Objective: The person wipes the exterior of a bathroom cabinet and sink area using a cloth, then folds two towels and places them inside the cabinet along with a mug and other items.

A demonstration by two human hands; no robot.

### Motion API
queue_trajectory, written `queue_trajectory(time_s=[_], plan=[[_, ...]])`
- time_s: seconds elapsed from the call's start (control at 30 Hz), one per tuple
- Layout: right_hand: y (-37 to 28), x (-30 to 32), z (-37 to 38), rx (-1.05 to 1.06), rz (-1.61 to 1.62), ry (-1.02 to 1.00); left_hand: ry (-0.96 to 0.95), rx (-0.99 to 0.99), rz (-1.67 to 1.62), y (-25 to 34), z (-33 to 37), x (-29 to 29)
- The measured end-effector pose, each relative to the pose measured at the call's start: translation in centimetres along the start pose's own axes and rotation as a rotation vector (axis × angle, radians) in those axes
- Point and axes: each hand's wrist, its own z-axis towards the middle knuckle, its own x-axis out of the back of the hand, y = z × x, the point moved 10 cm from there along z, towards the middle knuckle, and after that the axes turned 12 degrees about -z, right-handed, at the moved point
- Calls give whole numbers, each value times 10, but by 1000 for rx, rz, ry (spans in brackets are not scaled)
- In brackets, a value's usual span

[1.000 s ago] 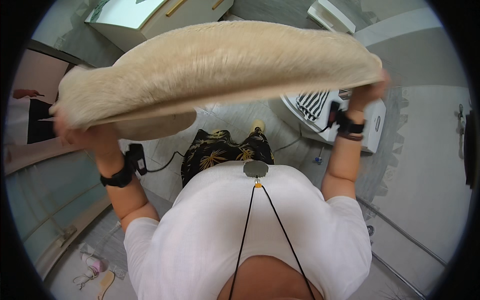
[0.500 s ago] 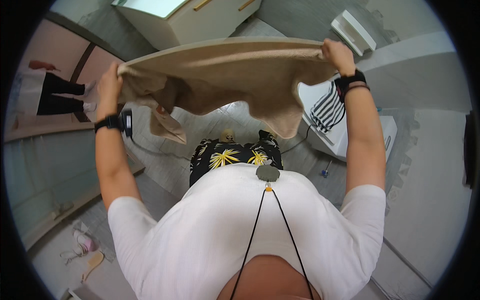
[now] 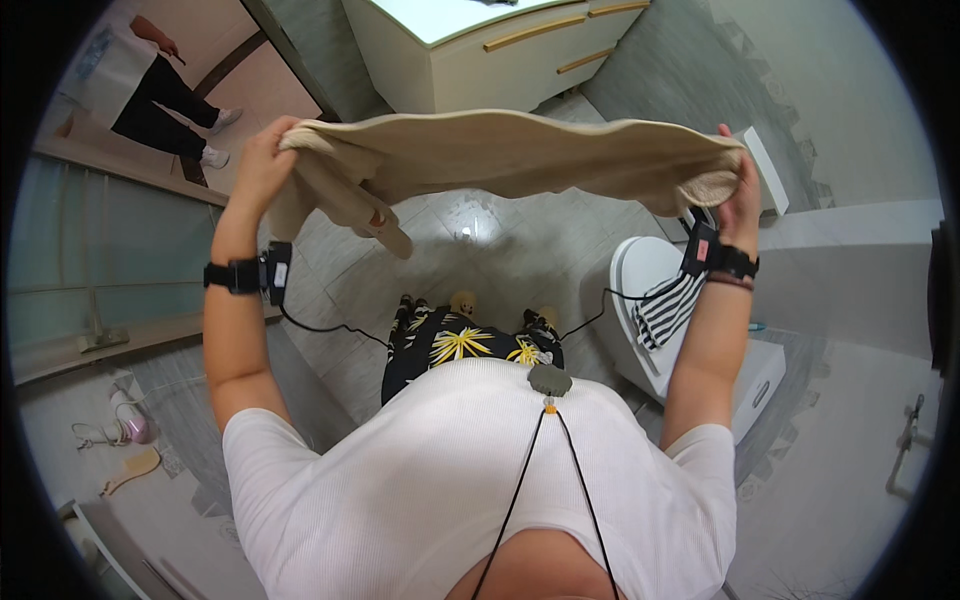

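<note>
A beige towel [image 3: 520, 150] is stretched out between my two hands, well in front of me above the tiled floor. My left hand [image 3: 265, 165] is closed on its left corner, and a loose flap with a small reddish tag dangles just beside it. At the other end my right hand [image 3: 740, 195] grips the right corner, where the fabric is bunched into a fold; part of those fingers is behind the cloth. Both wrists carry black straps with small boxes and thin cables.
Ahead stands a white cabinet [image 3: 430, 70] with gold handles. On the right, a striped cloth [image 3: 670, 310] lies on the toilet [image 3: 630, 270]. At left are a glass door [image 3: 100, 260], a hair dryer [image 3: 128, 418] and a wooden brush [image 3: 137, 467]. Another person [image 3: 160, 90] stands at the upper left.
The towel's hanging lower edge has lifted, so it now spans as a narrower band. Both hands have shifted right in the view, and the right hand has turned.
</note>
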Motion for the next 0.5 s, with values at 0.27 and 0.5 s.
queue_trajectory(time_s=[0.27, 0.5], plan=[[59, -267, -118, 496, -679, -801, -353, -329, -389, 150, 3, -105], [34, -184, -24, 473, -1161, -612, -48, -29, 126, -14, 3, -42]])
